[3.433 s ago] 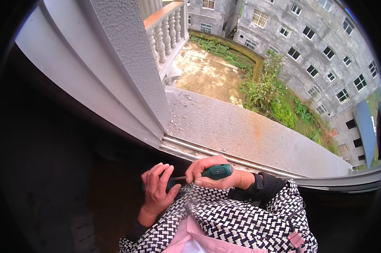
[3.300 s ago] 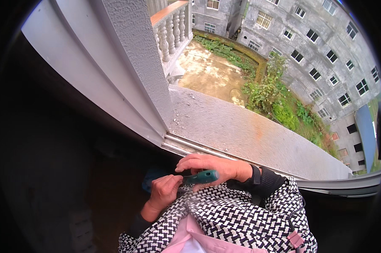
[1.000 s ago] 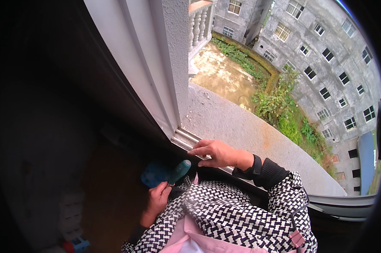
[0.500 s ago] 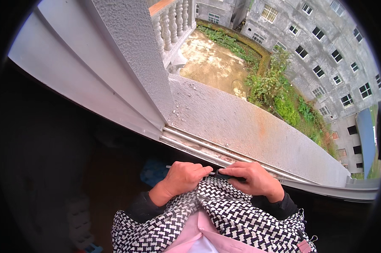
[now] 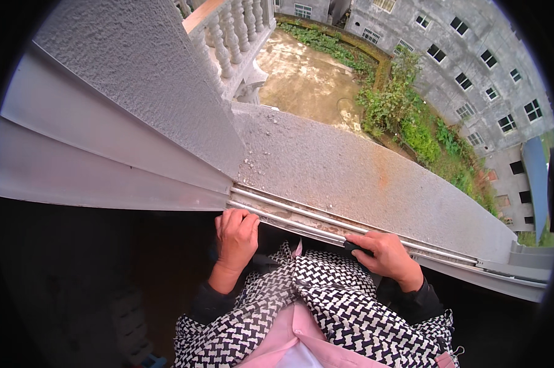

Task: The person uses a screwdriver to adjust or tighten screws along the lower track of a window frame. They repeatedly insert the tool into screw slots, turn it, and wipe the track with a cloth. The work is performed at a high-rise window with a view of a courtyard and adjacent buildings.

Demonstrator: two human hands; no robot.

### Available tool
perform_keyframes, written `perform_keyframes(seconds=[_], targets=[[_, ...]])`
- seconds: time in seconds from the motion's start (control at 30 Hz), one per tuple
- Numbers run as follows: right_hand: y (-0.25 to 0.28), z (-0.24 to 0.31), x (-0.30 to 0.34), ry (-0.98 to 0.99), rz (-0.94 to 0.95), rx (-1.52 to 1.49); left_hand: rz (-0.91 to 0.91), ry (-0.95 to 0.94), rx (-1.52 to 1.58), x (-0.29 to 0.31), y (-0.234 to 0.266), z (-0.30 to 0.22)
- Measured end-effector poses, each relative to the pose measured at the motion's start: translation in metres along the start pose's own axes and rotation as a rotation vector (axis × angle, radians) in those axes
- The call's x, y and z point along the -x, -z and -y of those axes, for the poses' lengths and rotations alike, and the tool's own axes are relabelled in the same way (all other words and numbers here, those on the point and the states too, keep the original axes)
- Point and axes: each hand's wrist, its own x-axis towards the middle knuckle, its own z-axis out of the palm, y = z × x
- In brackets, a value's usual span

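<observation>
The right hand (image 5: 387, 257) has its grip closed around a small dark object (image 5: 354, 248), only the end of which shows past the fingers, too little to tell what it is. That hand rests against the inner edge of the metal window track (image 5: 326, 222), and the dark object lies just at the track's near rail. The left hand (image 5: 236, 236) is further left along the same track, fingers curled over the near rail and touching it; its grip is bent onto the rail and holds nothing loose. The two hands are well apart, with a stretch of bare track between them.

Below the track, between the forearms, hangs a black-and-white checked scarf (image 5: 326, 306) over a pink garment (image 5: 289, 337), and dark sleeves (image 5: 412, 300) cover both wrists. Beyond the track lies a rough grey concrete ledge (image 5: 363, 178) with rusty stains. Left of the track rises the pale window frame (image 5: 105, 165), backed by a textured grey wall (image 5: 136, 80). Far past the ledge are a white balustrade (image 5: 228, 37), a bare courtyard (image 5: 307, 80), green shrubs (image 5: 406, 116) and a grey multi-storey building (image 5: 473, 55).
</observation>
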Motion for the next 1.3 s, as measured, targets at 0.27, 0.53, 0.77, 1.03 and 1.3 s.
perform_keyframes(seconds=[0.27,0.53,0.77,1.03,1.3], targets=[[-0.032,-0.001,-0.030,-0.033,0.005,-0.109,0.075,0.027,-0.022,0.000,-0.015,0.003],[-0.017,-0.009,-0.053,-0.207,0.286,-0.498,0.116,0.041,0.045,-0.002,-0.014,0.009],[-0.021,-0.010,-0.076,-0.426,0.546,-0.765,0.118,0.061,0.099,-0.001,-0.017,0.012],[-0.018,-0.028,-0.067,-0.581,0.359,-1.269,-0.033,-0.064,0.186,-0.047,0.003,-0.004],[0.000,-0.023,-0.057,-0.466,0.263,-0.973,-0.084,-0.038,0.281,-0.062,0.022,-0.008]])
